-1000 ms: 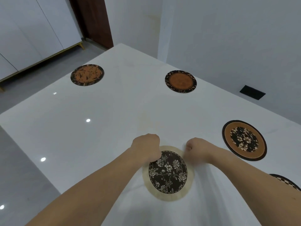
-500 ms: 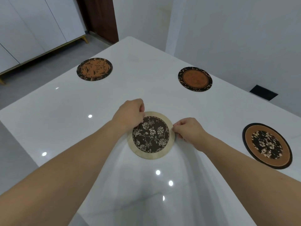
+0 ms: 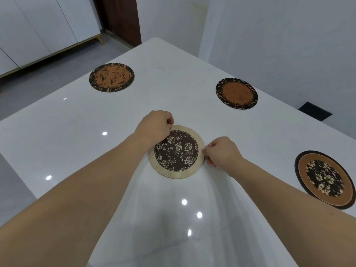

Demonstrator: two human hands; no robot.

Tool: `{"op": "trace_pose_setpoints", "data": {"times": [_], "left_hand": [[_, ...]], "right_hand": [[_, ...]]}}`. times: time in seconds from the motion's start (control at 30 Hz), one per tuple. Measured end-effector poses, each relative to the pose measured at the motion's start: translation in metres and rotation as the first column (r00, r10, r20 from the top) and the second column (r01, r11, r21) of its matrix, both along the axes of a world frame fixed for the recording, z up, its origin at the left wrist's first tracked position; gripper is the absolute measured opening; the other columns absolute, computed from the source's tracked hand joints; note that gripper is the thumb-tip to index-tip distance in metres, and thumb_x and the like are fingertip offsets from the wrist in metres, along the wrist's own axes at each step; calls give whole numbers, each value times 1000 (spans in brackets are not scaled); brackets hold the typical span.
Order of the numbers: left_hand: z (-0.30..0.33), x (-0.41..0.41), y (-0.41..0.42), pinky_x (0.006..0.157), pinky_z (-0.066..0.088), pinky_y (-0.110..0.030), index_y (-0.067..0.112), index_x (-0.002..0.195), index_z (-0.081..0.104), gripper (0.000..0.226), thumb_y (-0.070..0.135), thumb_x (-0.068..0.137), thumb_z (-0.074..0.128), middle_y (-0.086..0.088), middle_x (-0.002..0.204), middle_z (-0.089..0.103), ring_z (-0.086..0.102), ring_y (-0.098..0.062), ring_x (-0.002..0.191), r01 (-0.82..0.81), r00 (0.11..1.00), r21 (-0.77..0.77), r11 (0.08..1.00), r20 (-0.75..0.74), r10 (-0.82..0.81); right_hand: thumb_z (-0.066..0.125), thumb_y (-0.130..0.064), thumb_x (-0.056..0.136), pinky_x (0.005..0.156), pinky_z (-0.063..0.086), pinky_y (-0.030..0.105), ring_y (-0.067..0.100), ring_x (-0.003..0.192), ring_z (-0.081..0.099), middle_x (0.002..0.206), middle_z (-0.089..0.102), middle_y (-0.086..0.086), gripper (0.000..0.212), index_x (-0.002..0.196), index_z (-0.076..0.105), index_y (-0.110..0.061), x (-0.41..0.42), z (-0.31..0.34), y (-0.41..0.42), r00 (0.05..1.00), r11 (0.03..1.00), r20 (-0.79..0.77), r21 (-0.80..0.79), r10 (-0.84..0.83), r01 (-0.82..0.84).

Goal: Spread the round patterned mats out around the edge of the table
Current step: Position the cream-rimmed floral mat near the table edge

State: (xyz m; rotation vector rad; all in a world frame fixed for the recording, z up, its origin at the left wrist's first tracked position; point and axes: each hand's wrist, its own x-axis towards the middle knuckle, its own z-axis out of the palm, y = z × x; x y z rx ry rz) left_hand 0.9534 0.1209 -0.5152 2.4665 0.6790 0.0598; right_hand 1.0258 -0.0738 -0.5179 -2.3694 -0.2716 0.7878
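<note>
Four round mats show on the white counter, and the one in hand is the cream-rimmed floral mat at the centre of the frame, lying flat or nearly so on the glossy top. The left hand has its fingers pinched on the mat's upper-left rim, and the right hand has its fingers closed on the right rim. To do this step well, the person would keep both pinches light and even and slide the mat towards an edge of the counter rather than leave it mid-table, then set it down fully flat before letting go. Open room lies to the left of the frame, where the bare surface runs to the counter's left edge; that edge drops to the floor, so the mat should stop short of it. The speckled orange mat at upper left, the leaf-bordered mat at upper right and the brown floral mat at right are all well apart from it.
</note>
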Motion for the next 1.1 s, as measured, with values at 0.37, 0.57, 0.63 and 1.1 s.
{"op": "trace_pose_setpoints", "data": {"times": [0.37,0.57,0.63,1.1], "left_hand": [[-1,9,4,80,53,-36,15,86,66,12,8,86,55,0,95,69,63,-22,91,19,993,-50,999,-112,-24],[2,15,13,79,57,-41,-1,84,69,14,12,80,68,-12,93,74,69,-29,91,-72,982,-107,992,-181,52],[2,16,14,77,57,-40,-2,83,69,15,12,79,69,-12,92,75,70,-29,90,-75,983,-124,989,-175,52],[4,-29,19,53,38,-23,11,69,65,14,13,82,71,3,75,68,57,-10,64,-45,988,-210,977,-154,12]], "right_hand": [[47,4,64,57,46,30,27,47,52,51,56,15,17,52,52,-7,2,4,5,996,988,20,-132,84,-81],[49,3,68,55,46,30,27,46,52,51,57,16,17,54,52,-5,1,0,7,998,989,21,-136,59,-55],[47,4,64,54,44,29,27,44,49,47,53,14,21,46,45,-7,0,1,7,997,987,39,-149,64,-57],[41,5,70,55,41,33,29,52,50,62,53,17,15,64,51,-4,-27,7,20,977,966,-172,-204,128,-162]]}}
